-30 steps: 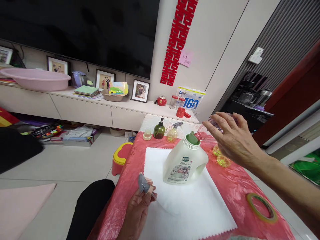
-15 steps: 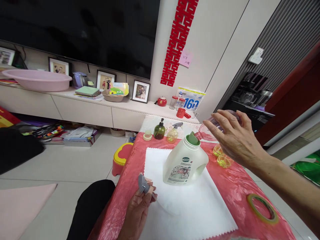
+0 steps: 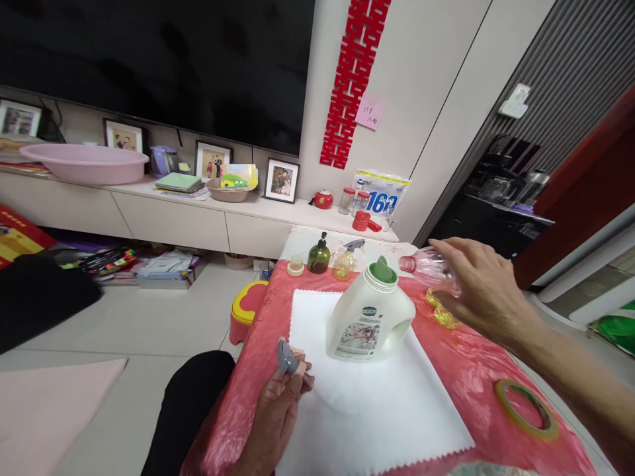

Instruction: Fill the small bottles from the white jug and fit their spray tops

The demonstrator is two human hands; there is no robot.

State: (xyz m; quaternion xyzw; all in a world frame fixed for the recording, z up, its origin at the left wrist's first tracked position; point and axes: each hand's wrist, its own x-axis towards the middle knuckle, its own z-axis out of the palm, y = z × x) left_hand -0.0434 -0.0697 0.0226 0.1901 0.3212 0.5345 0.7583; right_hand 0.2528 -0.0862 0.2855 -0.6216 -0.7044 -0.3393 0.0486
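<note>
My left hand (image 3: 280, 400) is closed around a grey and pink spray nozzle (image 3: 289, 360), whose thin clear tube trails over the white cloth (image 3: 347, 410). In my right hand (image 3: 479, 284) is a clear pinkish spray bottle (image 3: 430, 268), tipped on its side with its neck pointing left. That neck is just right of the detergent jug (image 3: 370, 317), apart from it. The jug is pale green, with a label, a side handle and a green pouring spout (image 3: 381, 271) in its uncapped mouth. It stands upright on the cloth.
Behind the jug stand a green pump bottle (image 3: 319, 254), a yellowish spray bottle (image 3: 343, 263) and a small cap (image 3: 295, 266). Yellow transparent pieces (image 3: 446, 317) and a tape roll (image 3: 526, 408) lie on the red table cover (image 3: 461, 370). A stool (image 3: 248, 307) stands left.
My right hand has drawn the pinkish bottle's neck away from the jug's spout, to the right, and the bottle lies more level. My left hand still holds the spray nozzle.
</note>
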